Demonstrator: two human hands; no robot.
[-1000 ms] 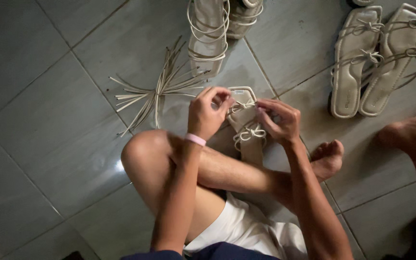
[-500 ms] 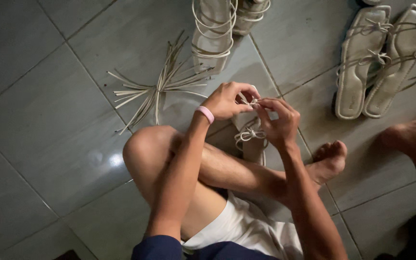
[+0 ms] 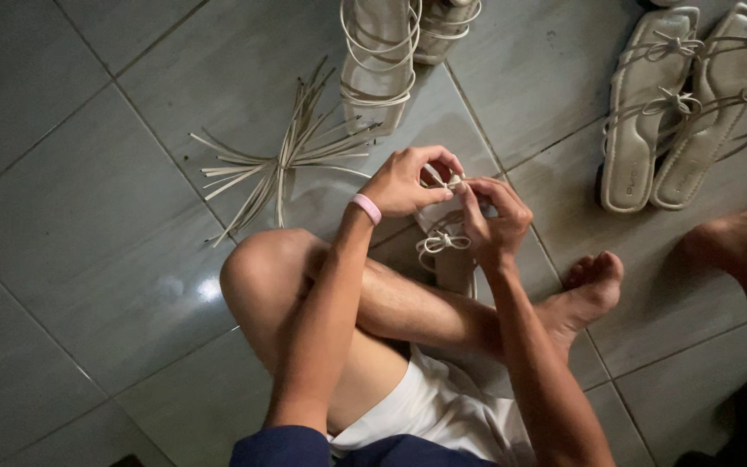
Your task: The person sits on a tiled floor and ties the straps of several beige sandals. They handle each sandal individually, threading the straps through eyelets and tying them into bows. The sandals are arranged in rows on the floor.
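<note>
The thin cream strap (image 3: 453,182) could slip loose from the pinch if tension is eased, and the half-formed knot on the sandal (image 3: 444,244) would likely come undone; a pull too hard could distort the bow (image 3: 441,241) already tied just below the hands. The left hand (image 3: 408,182) is closed narrowly, thumb and fingertips pinched on the strap end. The right hand (image 3: 496,216) is curled tight just beside it, fingertips gripping the same strap, though exactly how it is wound cannot be made out in the dim light. The sandal is held under both hands, rested against the folded leg (image 3: 373,303). Loose strap strips (image 3: 278,164) lie on the tiled floor (image 3: 88,216) beyond the left hand.
</note>
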